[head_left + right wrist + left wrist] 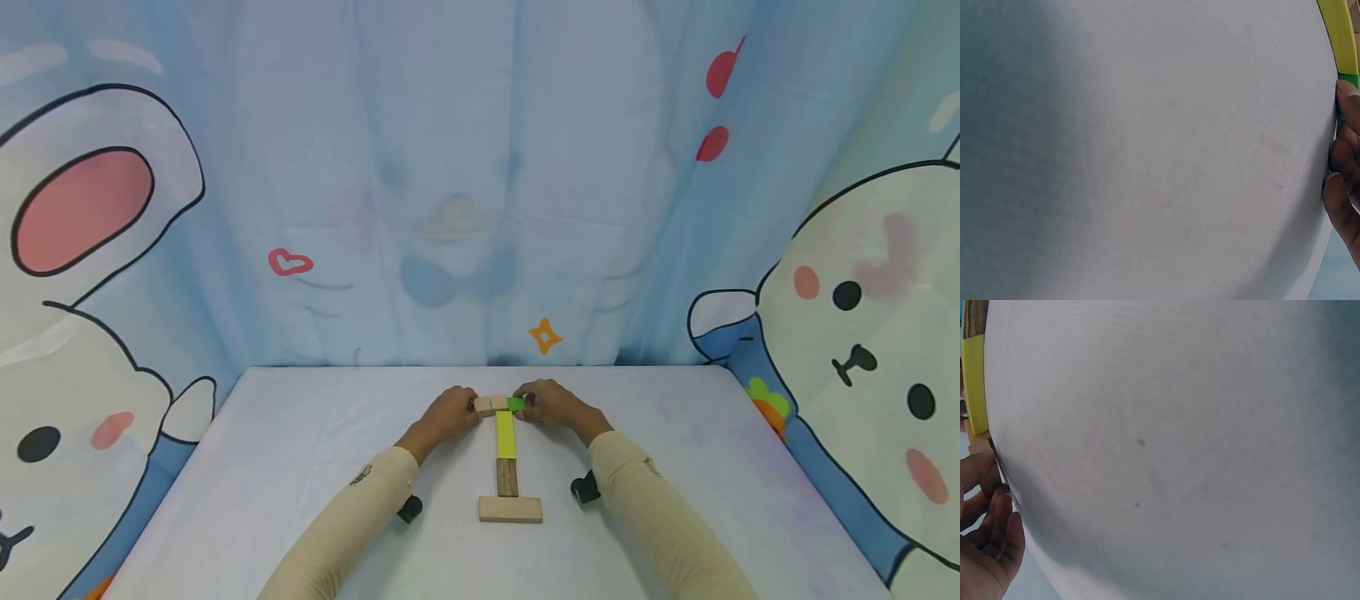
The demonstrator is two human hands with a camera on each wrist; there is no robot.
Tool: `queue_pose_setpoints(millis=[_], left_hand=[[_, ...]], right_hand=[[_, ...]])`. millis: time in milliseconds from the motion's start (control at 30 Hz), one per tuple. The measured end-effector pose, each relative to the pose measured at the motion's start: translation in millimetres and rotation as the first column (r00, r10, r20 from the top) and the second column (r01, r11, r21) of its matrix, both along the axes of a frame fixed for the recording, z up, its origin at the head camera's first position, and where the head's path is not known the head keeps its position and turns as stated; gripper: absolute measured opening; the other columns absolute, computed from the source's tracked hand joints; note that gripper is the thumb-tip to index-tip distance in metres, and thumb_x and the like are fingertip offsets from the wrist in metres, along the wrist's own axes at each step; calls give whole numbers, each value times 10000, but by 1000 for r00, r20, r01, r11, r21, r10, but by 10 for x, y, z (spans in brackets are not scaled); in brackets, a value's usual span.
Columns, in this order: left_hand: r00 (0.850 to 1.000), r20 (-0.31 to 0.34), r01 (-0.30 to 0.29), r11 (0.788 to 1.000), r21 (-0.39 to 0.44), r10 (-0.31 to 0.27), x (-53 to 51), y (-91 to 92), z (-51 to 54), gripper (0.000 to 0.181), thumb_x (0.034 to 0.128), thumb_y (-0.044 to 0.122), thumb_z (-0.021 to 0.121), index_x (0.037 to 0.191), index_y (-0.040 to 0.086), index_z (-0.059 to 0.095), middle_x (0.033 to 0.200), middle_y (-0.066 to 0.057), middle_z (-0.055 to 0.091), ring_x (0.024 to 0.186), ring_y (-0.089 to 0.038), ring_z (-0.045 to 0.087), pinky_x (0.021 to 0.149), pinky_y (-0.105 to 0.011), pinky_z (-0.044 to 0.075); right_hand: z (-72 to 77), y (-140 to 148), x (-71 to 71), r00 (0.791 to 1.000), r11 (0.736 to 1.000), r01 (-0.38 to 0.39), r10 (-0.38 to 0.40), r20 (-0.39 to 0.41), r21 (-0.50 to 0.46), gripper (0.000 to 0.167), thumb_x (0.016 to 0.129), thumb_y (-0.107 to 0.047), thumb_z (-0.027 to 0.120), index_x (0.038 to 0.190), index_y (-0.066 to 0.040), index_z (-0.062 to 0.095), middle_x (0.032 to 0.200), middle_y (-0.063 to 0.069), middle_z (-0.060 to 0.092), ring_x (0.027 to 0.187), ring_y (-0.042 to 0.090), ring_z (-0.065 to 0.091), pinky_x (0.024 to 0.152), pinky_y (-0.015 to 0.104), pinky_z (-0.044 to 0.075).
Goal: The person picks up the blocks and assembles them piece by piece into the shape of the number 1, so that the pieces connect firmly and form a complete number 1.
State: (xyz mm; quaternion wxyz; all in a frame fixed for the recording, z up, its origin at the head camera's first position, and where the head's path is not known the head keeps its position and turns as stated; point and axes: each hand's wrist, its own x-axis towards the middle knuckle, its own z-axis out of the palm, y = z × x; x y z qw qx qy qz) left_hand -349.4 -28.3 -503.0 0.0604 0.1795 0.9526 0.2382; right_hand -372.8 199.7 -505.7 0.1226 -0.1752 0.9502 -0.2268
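Observation:
At the far end of a line of blocks, my left hand (450,413) pinches a small plain wooden block (483,406). Thumb and fingers close round that block in the left wrist view. Beside it lies a second plain block (499,403), then a green block (515,403), which my right hand (557,403) grips at its outer end. Below this short row a yellow block (506,435) runs towards me. A darker brown wooden block (507,477) continues the line, meeting a wide pale wooden block (510,509) laid crosswise. My fingers partly hide both row ends.
The blocks lie on a white-covered table (315,450). A blue curtain (450,167) printed with cartoon animals hangs behind the table's far edge and round its sides. Small black devices (586,488) show below each wrist.

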Motion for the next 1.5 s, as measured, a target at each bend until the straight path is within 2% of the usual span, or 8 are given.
queue_pose_setpoints(millis=[267, 467, 900, 1133, 1367, 1500], left_hand=[[1000, -1, 1, 1000, 0, -1, 22, 2, 40, 276, 951, 146, 685, 1181, -7, 676, 1022, -81, 662, 912, -158, 600, 874, -351, 524], [1000, -4, 1, 1000, 3, -1, 2, 4, 60, 289, 942, 152, 704, 1177, -16, 674, 1009, -87, 659, 884, -150, 593, 859, -350, 529], [1000, 6, -13, 1000, -2, 13, -33, 17, 86, 312, 942, 152, 700, 1196, -24, 663, 1017, -96, 649, 863, -152, 564, 867, -363, 525], [999, 19, -35, 999, 20, 35, -31, 1, 27, 360, 939, 168, 707, 1227, -38, 643, 1042, -108, 654, 880, -160, 585, 870, -371, 527], [998, 2, -70, 997, -26, 70, 57, -4, 39, 454, 942, 220, 709, 1296, -44, 603, 1048, -107, 646, 889, -175, 578, 896, -375, 524], [998, 15, -69, 998, -9, 69, 80, -35, 13, 500, 936, 230, 716, 1329, -47, 577, 1079, -126, 642, 918, -197, 587, 908, -398, 525]], right_hand=[[10, 4, -18, 1000, 1000, 2, -2, -7, -5, 396, 910, -252, 753, 1269, -100, 680, 932, -4, 627, 870, 157, 538, 812, 349, 482], [32, 9, -28, 1000, 1000, -8, 8, -26, 3, 395, 907, -249, 756, 1261, -90, 682, 929, 7, 630, 864, 161, 543, 809, 357, 489], [125, -1, -33, 1000, 1000, 14, -14, -8, 5, 409, 906, -256, 757, 1276, -102, 674, 937, 13, 623, 884, 173, 540, 828, 365, 486], [77, 6, -47, 1000, 1000, -7, 7, -5, 3, 398, 910, -263, 753, 1267, -106, 673, 927, 9, 626, 874, 164, 542, 820, 364, 483], [43, 15, 13, 999, 999, 34, -33, 29, -29, 394, 906, -267, 758, 1264, -130, 666, 936, 4, 612, 889, 167, 538, 823, 361, 472], [34, 26, 52, 998, 997, 51, -48, 42, -53, 415, 902, -264, 763, 1277, -125, 651, 940, 5, 606, 898, 167, 536, 832, 363, 469]])
